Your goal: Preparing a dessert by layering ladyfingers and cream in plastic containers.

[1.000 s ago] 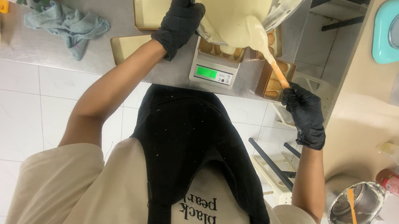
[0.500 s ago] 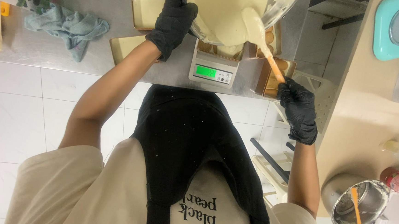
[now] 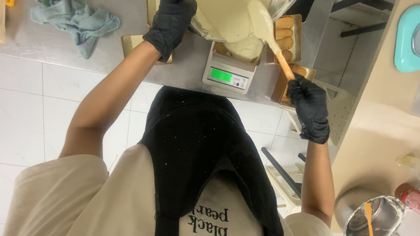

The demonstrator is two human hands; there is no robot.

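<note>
Holding a tilted mixing bowl (image 3: pixel 236 12) of pale cream by its rim, the left hand (image 3: pixel 170 18) in a black glove is clamped tight, while the right hand (image 3: pixel 310 107), also gloved, grips the orange handle of one spatula (image 3: pixel 271 36). The spatula's long axis runs from the near right up to the far left, its cream-coated blade pointing into the bowl. Below the bowl sit one scale (image 3: pixel 227 75) with a lit green display bearing a tray (image 3: pixel 243 49) of cream, two trays of biscuits (image 3: pixel 288 33) to the right, and one blue cloth (image 3: pixel 77 22) far left.
</note>
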